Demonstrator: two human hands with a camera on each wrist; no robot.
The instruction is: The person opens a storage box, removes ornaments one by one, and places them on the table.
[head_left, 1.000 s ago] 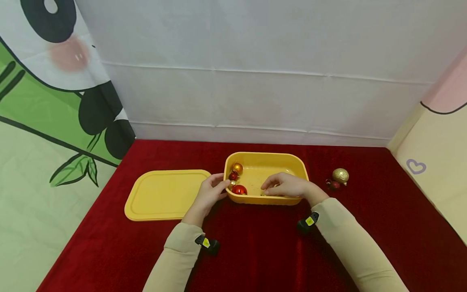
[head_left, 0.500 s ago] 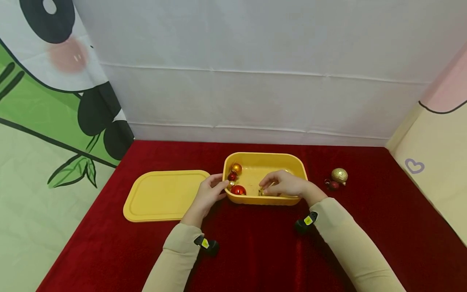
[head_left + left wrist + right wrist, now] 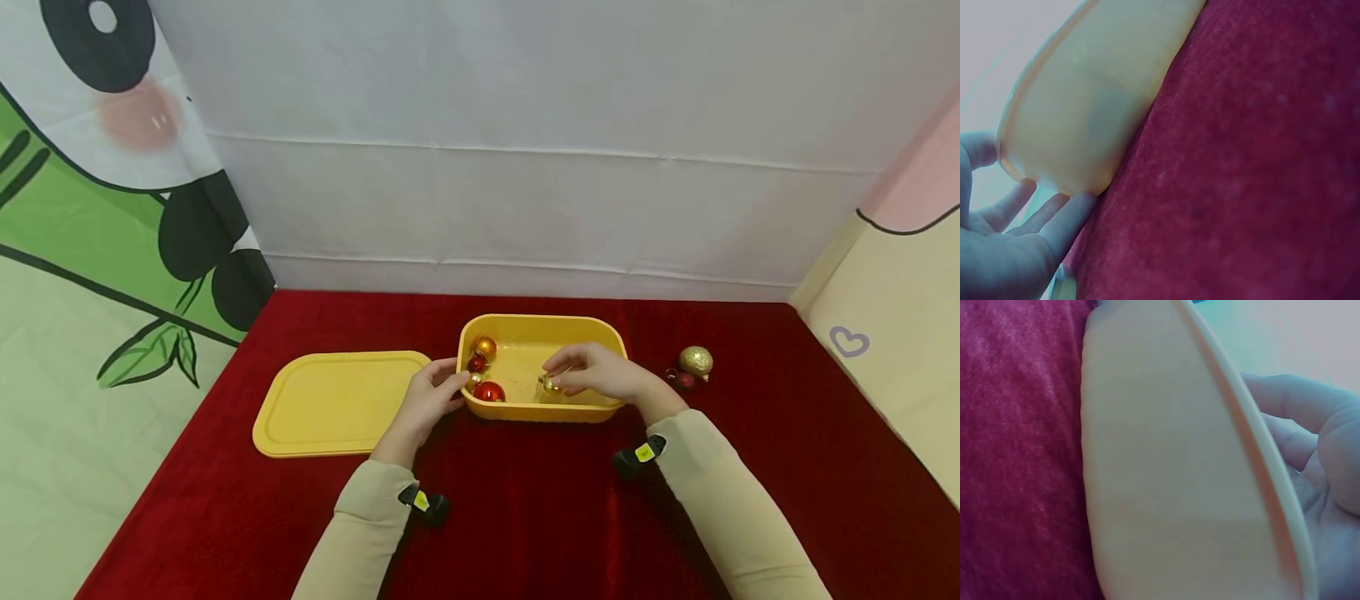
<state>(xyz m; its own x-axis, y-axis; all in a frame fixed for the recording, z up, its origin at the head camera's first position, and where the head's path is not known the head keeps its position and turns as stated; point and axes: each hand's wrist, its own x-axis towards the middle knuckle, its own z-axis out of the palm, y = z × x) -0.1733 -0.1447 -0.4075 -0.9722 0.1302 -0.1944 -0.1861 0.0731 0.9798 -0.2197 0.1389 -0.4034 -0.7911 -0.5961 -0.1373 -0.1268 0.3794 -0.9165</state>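
A yellow plastic box (image 3: 551, 412) sits in the middle of the table. My left hand (image 3: 431, 396) grips its left end, thumb at the rim and fingers along the outer wall, also plain in the left wrist view. Inside, a shiny gold bauble (image 3: 551, 387) lies right at the fingertips of my right hand (image 3: 600, 372), its fingers parted above it. Along the box's left side are an orange-gold bauble (image 3: 486, 347), a small dark red bauble (image 3: 476, 363), a small gold bauble (image 3: 473, 381) and a bright red bauble (image 3: 490, 392). In the right wrist view the box wall hides my fingertips.
A yellow lid (image 3: 337, 404) lies flat left of the box. On the right, a glittery gold bauble (image 3: 696, 361) and a small dark red bauble (image 3: 684, 380) rest on the red cloth (image 3: 525, 508). White fabric (image 3: 525, 208) hangs behind the table.
My right hand has lifted slightly and drawn back to the right, with more of the gold bauble now showing under its fingertips. My left hand stays on the box.
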